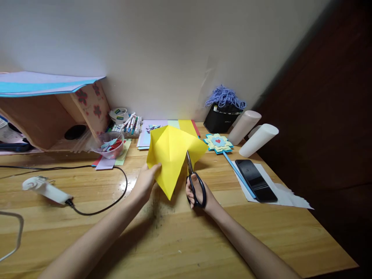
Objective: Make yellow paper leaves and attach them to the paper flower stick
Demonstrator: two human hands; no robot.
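Observation:
A creased sheet of yellow paper (168, 151) is held up over the wooden table, one point hanging down. My left hand (147, 178) pinches its lower left edge, thumb in front and the other fingers hidden behind. In my right hand (199, 193) is a pair of black-handled scissors (197, 190), with fingers through the loops. The blades point up and meet the paper at a slit on its right side; the lower right flap bends away behind them.
Left: a white glue gun (48, 190) with its black cord, an open box (58, 120), a tub of paper scraps (109, 145), and markers (130, 124). Right: a layered paper flower (217, 143) on a blue stick, a phone (255, 180), white rolls (258, 140), and a black holder (222, 121) with yarn.

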